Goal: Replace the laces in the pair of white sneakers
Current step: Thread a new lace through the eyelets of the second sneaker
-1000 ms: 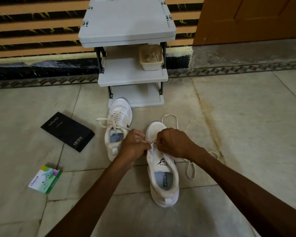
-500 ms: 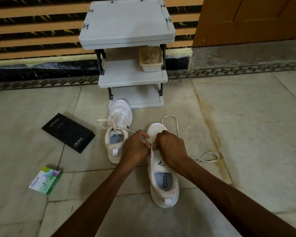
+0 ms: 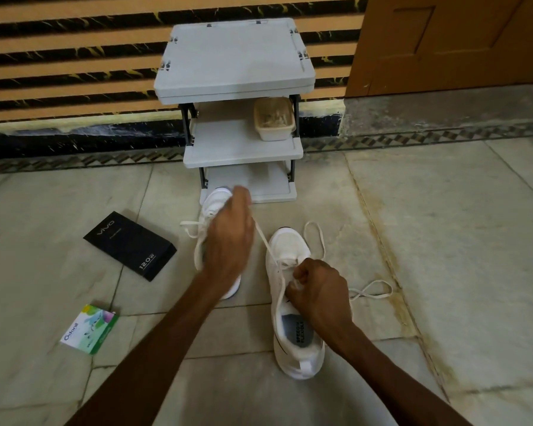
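Two white sneakers sit on the tiled floor (image 3: 443,241) in front of a small grey shelf rack (image 3: 234,63). The right hand (image 3: 319,298) rests on the near sneaker (image 3: 293,302) at its tongue, fingers curled shut and pinching the lace (image 3: 263,241) where it leaves the eyelets. The left hand (image 3: 228,241) is raised above the far sneaker (image 3: 211,210), hiding much of it, with fingers closed on the same lace, which runs taut between the two hands. More of the lace lies in loose loops on the floor to the right of the near sneaker. A black box (image 3: 130,244) and a small green packet (image 3: 90,329) lie on the floor to the left, well apart from the shoes. A beige tub (image 3: 274,118) stands on the rack's middle shelf.
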The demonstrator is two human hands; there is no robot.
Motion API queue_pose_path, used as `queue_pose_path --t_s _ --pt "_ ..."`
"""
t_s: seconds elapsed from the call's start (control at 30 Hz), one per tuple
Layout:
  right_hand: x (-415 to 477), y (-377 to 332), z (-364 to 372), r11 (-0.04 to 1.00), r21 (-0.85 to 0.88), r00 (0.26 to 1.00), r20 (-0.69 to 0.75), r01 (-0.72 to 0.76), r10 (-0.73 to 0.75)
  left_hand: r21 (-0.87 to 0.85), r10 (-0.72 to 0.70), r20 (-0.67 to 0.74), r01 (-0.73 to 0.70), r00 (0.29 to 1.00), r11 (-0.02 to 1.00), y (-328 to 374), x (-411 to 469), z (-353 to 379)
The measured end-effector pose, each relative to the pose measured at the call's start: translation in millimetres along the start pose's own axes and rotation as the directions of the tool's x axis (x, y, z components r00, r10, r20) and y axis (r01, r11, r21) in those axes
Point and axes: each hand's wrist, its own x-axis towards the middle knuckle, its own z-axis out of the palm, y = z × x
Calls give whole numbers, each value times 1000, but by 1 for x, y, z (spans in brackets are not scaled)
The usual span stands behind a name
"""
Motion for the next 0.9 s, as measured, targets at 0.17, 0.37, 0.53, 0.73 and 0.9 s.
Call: queue_pose_path --t_s 0.17,0.37,0.53,0.73,0.9 --pt "0 -1 -5 994 84 998 16 -62 61 -315 -213 -418 79 883 946 2 68 -45" --pt "3 1 -4 989 126 997 28 -79 76 -523 -477 208 509 854 684 9 37 -8" --pt "1 6 -2 986 154 997 -4 -70 72 73 -299 572 316 764 946 -9 -15 23" --pt "0 6 0 981 178 997 -28 -73 79 119 -227 589 194 776 974 -11 -39 30" --pt "-2 7 0 977 203 996 -46 -65 76 -566 -379 523 643 764 515 10 -22 9"
